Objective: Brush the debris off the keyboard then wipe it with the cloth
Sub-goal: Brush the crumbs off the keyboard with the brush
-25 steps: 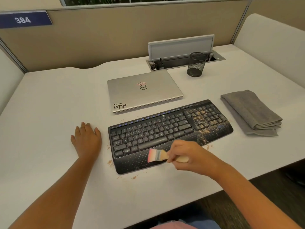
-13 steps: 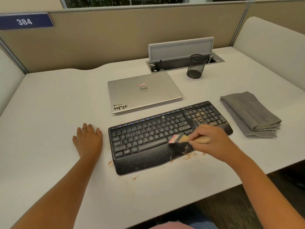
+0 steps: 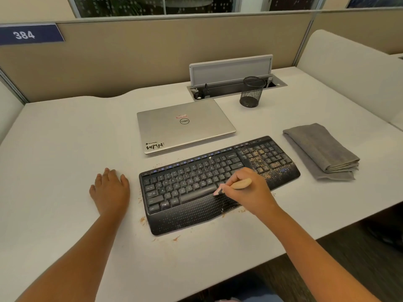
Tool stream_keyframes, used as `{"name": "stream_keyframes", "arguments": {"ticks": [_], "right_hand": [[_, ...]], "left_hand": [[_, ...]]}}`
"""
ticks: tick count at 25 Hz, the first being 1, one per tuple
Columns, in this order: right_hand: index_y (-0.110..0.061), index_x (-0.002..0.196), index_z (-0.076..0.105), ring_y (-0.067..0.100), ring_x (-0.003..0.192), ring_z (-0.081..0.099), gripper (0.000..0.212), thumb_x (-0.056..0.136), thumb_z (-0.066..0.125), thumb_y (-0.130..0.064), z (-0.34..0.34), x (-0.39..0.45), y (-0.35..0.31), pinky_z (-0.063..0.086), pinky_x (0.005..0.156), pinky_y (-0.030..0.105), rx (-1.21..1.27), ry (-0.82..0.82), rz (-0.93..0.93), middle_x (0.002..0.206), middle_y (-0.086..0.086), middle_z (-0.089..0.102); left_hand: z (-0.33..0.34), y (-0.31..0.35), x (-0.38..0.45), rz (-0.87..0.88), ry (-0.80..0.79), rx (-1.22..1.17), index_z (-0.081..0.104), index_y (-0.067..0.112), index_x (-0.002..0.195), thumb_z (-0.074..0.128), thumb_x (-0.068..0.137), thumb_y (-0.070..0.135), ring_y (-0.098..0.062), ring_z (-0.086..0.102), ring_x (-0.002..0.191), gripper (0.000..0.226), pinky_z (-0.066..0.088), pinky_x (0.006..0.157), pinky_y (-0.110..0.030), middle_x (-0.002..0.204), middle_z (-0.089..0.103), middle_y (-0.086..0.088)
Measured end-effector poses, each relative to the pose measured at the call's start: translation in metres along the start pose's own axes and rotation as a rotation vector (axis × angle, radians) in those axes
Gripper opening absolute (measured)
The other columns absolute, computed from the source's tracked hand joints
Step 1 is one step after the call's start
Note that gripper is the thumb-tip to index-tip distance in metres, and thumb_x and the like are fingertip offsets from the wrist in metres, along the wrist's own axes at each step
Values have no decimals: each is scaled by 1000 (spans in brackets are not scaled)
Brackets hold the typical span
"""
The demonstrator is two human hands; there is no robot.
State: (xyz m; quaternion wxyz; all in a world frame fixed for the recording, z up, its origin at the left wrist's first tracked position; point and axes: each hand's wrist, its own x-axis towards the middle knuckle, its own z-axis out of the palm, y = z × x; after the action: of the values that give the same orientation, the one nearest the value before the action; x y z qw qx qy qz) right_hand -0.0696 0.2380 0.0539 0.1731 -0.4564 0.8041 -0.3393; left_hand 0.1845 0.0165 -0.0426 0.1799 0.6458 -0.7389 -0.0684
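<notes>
From the head view, the brushing step looks to be in hand, with the wiping not yet begun: the right hand (image 3: 248, 188) is curled round a small brush (image 3: 236, 184), holding it over the keyboard (image 3: 218, 184) near the right end of the space bar, its pale bristle tip at the seam between the keys and the palm rest. The brush lies low, its long axis running roughly along the keyboard's length; the bristles point toward the keyboard's left end and the wooden handle toward its number pad. The keyboard sits on the desk (image 3: 65, 149) with its long axis slanting, the left end nearer the person and the right end farther off. The left hand (image 3: 111, 190) rests flat on the desk just left of the keyboard, fingers straight, holding nothing. The debris (image 3: 261, 164) lies thickest on the number pad and the palm rest right of the brush, with a few crumbs on the desk along the keyboard's near and left edges, so the next move probably calls for strokes over that right part, sweeping grains off the edge. The folded grey cloth (image 3: 320, 149) lies untouched on the desk right of the keyboard, and a closed laptop (image 3: 185, 125) lies behind the keyboard
</notes>
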Motion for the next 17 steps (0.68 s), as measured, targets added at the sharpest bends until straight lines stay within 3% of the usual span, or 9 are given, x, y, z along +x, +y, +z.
{"name": "stream_keyframes", "arguments": {"ticks": [4,10,14,17], "right_hand": [[-15,68,65,2,74,54,13,78,72,-21,3,-5,6,37,60,9,14,39,44,83,-2,60],[-17,74,64,1,75,53,11,74,74,-20,2,-9,7,40,64,7,79,36,18,87,-7,55],[-28,78,60,0,62,53,13,76,69,-38,1,-16,10,34,51,13,47,-50,95,69,-13,58],[-30,78,60,2,62,56,13,77,67,-41,0,-19,7,37,53,19,30,-18,123,66,-15,61]], "left_hand": [[0,0,0,0,4,3,45,-3,132,38,97,24,-39,31,136,45,22,109,-53,143,41,-21],[1,0,-1,6,11,5,46,-3,131,38,96,23,-40,32,134,44,23,108,-54,141,43,-22],[3,0,-1,7,29,-6,48,-5,128,41,96,22,-42,34,133,42,25,107,-55,138,46,-23],[3,0,-1,5,30,-3,48,-5,128,42,96,22,-42,34,133,42,24,107,-55,138,46,-23]]}}
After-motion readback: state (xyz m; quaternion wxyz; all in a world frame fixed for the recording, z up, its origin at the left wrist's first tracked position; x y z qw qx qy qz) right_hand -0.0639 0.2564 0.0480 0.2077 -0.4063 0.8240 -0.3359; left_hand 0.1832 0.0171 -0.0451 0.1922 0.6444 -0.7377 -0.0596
